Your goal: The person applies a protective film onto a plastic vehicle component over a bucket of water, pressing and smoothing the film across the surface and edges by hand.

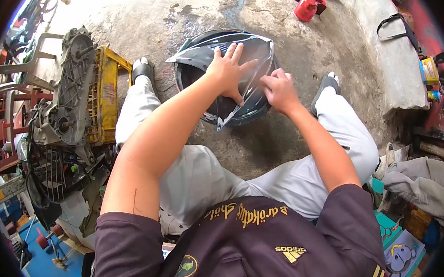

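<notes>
A glossy, dark, three-cornered panel with pale edges (258,52), perhaps a motorcycle body panel, lies across a round black basin (256,111) on the floor between my feet. My left hand (228,70) rests on the panel's face with its fingers spread. At the panel's right edge, my right hand (281,91) is closed, thumb and fingers drawn together. Whatever sits between those fingers, if anything, is hidden. The basin's inside is mostly covered by the panel and my left arm.
To the left stand a yellow plastic crate (105,96) and a grey metal engine casing (72,89). A red container (306,7) sits on the concrete beyond the basin. At right are a concrete ledge (374,61) with a black strap and a grey cloth (418,178).
</notes>
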Tool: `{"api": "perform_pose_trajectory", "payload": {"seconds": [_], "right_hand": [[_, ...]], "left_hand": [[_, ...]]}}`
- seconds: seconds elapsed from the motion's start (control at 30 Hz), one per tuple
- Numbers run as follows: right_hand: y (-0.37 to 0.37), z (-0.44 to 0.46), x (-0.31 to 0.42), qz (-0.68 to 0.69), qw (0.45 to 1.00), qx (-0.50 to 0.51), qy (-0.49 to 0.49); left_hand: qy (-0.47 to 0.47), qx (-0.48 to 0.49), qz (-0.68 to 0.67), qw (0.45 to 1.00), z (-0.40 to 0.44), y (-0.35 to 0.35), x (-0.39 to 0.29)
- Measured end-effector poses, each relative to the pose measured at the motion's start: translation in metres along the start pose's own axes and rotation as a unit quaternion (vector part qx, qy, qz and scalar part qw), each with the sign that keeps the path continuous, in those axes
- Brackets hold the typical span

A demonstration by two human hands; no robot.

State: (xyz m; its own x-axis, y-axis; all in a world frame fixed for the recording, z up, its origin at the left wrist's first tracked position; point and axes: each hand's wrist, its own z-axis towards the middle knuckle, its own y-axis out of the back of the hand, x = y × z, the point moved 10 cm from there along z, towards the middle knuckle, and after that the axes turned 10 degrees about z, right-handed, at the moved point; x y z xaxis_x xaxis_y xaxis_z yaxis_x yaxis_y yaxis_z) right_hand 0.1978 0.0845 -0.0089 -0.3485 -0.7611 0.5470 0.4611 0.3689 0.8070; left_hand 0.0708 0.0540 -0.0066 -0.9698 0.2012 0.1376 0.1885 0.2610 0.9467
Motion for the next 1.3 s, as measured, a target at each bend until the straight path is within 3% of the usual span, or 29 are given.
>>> {"api": "perform_pose_trajectory", "payload": {"seconds": [0.07,0.13,0.33,0.4,0.47,0.53,0.6,0.67,0.73,0.8,0.87,0.97,1.1,1.2,1.3], "right_hand": [[-0.008,-0.006,-0.003,-0.003,1.000,0.005,-0.018],[-0.015,-0.009,0.013,0.025,0.999,0.013,0.044],[-0.012,-0.009,-0.003,0.008,1.000,-0.015,-0.017],[-0.024,-0.008,0.020,0.018,0.999,0.040,0.031],[-0.013,-0.003,0.021,0.020,0.998,0.031,0.044],[-0.006,-0.001,-0.002,0.028,0.999,0.012,-0.038],[-0.017,-0.007,-0.001,0.026,0.999,0.016,-0.041],[-0.030,-0.011,0.027,0.044,0.997,0.049,0.033],[-0.021,-0.008,0.030,0.024,0.998,0.045,0.042],[-0.024,-0.004,0.001,0.088,0.989,0.096,-0.074],[-0.024,-0.007,0.004,0.087,0.991,0.069,-0.070],[-0.024,-0.012,0.032,0.067,0.996,0.050,0.023],[-0.008,-0.002,0.001,0.111,0.991,0.009,-0.070],[-0.015,-0.009,0.028,0.117,0.992,0.011,-0.050],[-0.026,-0.014,0.036,0.123,0.992,0.005,0.014]], "left_hand": [[0.000,0.002,-0.002,1.000,-0.001,-0.001,-0.001],[0.001,0.004,-0.003,1.000,0.000,0.000,0.001],[-0.002,0.002,-0.005,1.000,0.000,0.000,-0.001],[0.001,0.001,0.001,1.000,0.000,0.000,-0.001],[0.001,-0.003,0.000,1.000,0.001,0.001,0.001],[0.002,-0.005,-0.004,1.000,0.000,-0.002,0.000],[-0.001,-0.008,-0.009,1.000,0.001,-0.002,0.001],[0.002,-0.004,-0.010,1.000,0.001,0.004,0.002],[0.005,0.009,-0.013,1.000,-0.003,0.002,0.000],[-0.003,0.004,-0.021,1.000,0.001,0.000,0.001],[-0.001,-0.002,-0.030,1.000,0.000,0.004,0.003],[-0.012,0.028,-0.081,0.996,0.003,0.002,0.005],[-0.008,0.019,-0.177,0.984,0.013,0.004,0.024],[-0.020,-0.022,-0.244,0.969,0.021,-0.009,0.040],[0.016,-0.043,-0.208,0.977,0.016,-0.008,0.047]]}}
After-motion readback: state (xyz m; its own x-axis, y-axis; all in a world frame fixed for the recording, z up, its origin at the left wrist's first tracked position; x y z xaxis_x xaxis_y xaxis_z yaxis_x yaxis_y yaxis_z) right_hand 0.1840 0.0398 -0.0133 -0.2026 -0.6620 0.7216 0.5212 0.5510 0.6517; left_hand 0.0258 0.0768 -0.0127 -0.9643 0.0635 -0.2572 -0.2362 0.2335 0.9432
